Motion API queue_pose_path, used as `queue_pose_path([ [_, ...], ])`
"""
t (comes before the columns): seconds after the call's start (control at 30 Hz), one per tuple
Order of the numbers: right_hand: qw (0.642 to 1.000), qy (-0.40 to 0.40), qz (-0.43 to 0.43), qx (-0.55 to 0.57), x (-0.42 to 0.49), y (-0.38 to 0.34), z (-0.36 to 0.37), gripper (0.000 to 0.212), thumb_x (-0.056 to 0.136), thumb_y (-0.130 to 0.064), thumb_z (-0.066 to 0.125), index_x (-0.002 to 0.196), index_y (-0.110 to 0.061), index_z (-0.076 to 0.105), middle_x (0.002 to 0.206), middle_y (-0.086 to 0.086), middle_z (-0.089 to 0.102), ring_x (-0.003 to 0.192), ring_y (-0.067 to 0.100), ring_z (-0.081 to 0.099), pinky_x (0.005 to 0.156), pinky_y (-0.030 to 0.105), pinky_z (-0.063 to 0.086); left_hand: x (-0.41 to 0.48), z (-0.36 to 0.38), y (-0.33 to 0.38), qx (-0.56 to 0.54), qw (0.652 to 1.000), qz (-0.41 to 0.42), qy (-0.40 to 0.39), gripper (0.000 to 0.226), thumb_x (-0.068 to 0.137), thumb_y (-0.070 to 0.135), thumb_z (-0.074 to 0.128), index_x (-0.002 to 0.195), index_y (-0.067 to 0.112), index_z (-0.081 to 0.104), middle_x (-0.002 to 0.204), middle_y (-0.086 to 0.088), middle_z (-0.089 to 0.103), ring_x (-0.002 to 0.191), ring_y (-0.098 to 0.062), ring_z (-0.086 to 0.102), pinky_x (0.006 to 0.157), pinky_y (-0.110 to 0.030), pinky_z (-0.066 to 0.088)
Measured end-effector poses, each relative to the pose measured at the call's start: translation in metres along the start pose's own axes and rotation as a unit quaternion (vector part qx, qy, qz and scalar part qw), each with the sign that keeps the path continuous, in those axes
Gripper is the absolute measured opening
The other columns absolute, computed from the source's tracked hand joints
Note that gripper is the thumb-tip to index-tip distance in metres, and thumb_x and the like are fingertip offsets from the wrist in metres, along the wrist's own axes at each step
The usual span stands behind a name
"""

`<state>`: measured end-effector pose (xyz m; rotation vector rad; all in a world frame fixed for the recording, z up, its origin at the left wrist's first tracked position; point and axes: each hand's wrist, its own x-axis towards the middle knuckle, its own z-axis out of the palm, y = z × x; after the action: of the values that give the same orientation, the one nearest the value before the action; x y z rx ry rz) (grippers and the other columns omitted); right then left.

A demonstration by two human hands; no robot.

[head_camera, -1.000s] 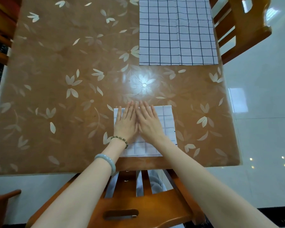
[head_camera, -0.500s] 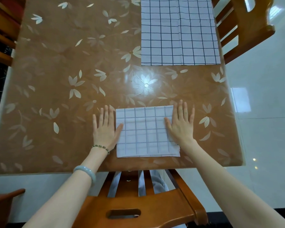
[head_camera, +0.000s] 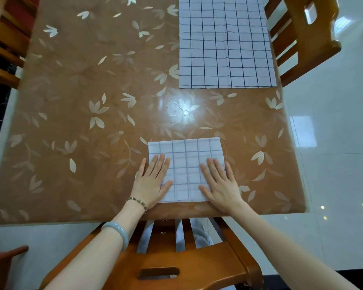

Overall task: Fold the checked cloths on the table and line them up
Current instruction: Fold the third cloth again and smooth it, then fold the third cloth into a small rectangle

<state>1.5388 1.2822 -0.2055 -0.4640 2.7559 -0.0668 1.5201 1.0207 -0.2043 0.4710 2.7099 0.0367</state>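
A small folded white checked cloth [head_camera: 186, 164] lies near the front edge of the brown floral table [head_camera: 82, 122]. My left hand [head_camera: 152, 181] lies flat with straight fingers on the cloth's lower left part. My right hand [head_camera: 220, 184] lies flat on its lower right part, fingers spread. A larger checked cloth [head_camera: 226, 42] lies spread flat at the far right of the table, apart from both hands.
A wooden chair [head_camera: 166, 266] stands under the table's front edge below my arms. Another wooden chair [head_camera: 306, 34] is at the far right, and one more chair [head_camera: 2, 38] at the far left. White tiled floor surrounds the table.
My hands slid apart from the cloth's middle to its side edges, then came back inward and toward me, onto its lower corners. The folded cloth stays in place.
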Motion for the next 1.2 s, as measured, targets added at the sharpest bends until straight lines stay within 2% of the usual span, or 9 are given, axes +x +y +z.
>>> queue_pose_path([
  [0.13,0.998,-0.029,0.049,0.003,-0.016,0.037,-0.01,0.073,0.097,-0.061,0.009,0.152,-0.014,0.009,0.159,0.013,0.011,0.146,0.025,-0.001,0.116,0.044,-0.002,-0.002,-0.006,0.0,-0.034,0.999,-0.019,0.002,0.07,0.095,0.062,0.005,0.151,0.022,-0.002,0.159,-0.007,0.004,0.147,-0.023,-0.001,0.117,-0.045,-0.007],
  [0.2,0.997,-0.005,0.071,0.028,-0.018,0.044,-0.019,0.073,0.096,-0.061,0.013,0.151,-0.014,0.009,0.16,0.012,0.003,0.145,0.023,-0.01,0.117,0.042,-0.007,-0.003,-0.013,0.003,-0.121,0.99,-0.073,0.02,0.075,0.094,0.059,0.026,0.152,0.021,0.0,0.16,-0.005,-0.007,0.147,-0.022,-0.01,0.116,-0.041,-0.012],
  [0.3,0.986,0.068,0.093,0.123,-0.008,0.031,-0.044,0.055,0.096,-0.04,0.043,0.143,-0.013,0.038,0.156,0.017,0.019,0.144,0.032,0.013,0.117,0.049,0.013,-0.004,-0.034,0.009,-0.285,0.924,-0.232,0.103,0.074,0.089,0.042,0.058,0.149,0.016,0.023,0.158,-0.006,0.015,0.145,-0.025,0.012,0.116,-0.042,0.012],
  [0.4,0.969,0.111,0.034,0.22,0.016,-0.001,-0.063,0.039,0.087,-0.014,0.062,0.125,-0.007,0.058,0.127,0.017,0.051,0.112,0.028,0.052,0.083,0.034,0.052,0.0,-0.047,0.016,-0.333,0.878,-0.324,0.11,0.069,0.085,0.037,0.065,0.142,0.01,0.035,0.145,-0.01,0.034,0.133,-0.027,0.031,0.108,-0.041,0.031],
  [0.47,0.968,0.081,-0.008,0.238,0.032,-0.021,-0.068,0.039,0.087,-0.01,0.061,0.126,-0.008,0.058,0.109,0.013,0.053,0.091,0.025,0.052,0.06,0.02,0.039,0.004,-0.051,0.019,-0.332,0.874,-0.344,0.09,0.066,0.083,0.034,0.068,0.138,0.011,0.039,0.14,-0.009,0.038,0.128,-0.026,0.035,0.102,-0.039,0.037],
  [0.83,0.965,-0.041,0.027,0.257,0.05,-0.031,-0.056,0.068,0.079,-0.027,0.067,0.14,-0.025,0.038,0.1,0.0,0.034,0.089,0.017,0.036,0.075,0.03,0.046,0.008,-0.057,0.009,-0.442,0.825,-0.351,0.01,0.038,0.078,0.029,0.074,0.101,0.016,0.047,0.099,-0.001,0.06,0.086,-0.021,0.059,0.074,-0.035,0.05],
  [0.93,0.969,-0.068,0.023,0.238,0.053,-0.03,-0.058,0.082,0.076,-0.032,0.07,0.146,-0.026,0.027,0.104,0.0,0.03,0.092,0.016,0.034,0.082,0.03,0.046,0.001,-0.062,0.003,-0.538,0.786,-0.299,-0.06,0.034,0.079,0.02,0.075,0.105,0.018,0.053,0.102,0.001,0.063,0.092,-0.017,0.062,0.08,-0.038,0.054],
  [1.07,0.969,-0.099,0.019,0.226,0.055,-0.031,-0.061,0.1,0.072,-0.035,0.076,0.15,-0.026,0.014,0.107,0.002,0.028,0.097,0.017,0.032,0.088,0.031,0.045,-0.01,-0.072,0.005,-0.547,0.803,-0.216,-0.095,0.05,0.079,0.006,0.071,0.122,0.022,0.051,0.111,0.009,0.06,0.094,0.0,0.057,0.071,-0.023,0.05],
  [1.2,0.97,-0.128,0.01,0.205,0.057,-0.032,-0.065,0.118,0.067,-0.037,0.081,0.151,-0.027,0.0,0.114,0.006,0.03,0.102,0.02,0.033,0.091,0.034,0.044,-0.019,-0.086,0.012,-0.534,0.817,-0.192,-0.102,0.059,0.071,0.02,0.07,0.116,0.051,0.047,0.113,0.02,0.061,0.112,-0.01,0.054,0.099,-0.049,0.045],
])
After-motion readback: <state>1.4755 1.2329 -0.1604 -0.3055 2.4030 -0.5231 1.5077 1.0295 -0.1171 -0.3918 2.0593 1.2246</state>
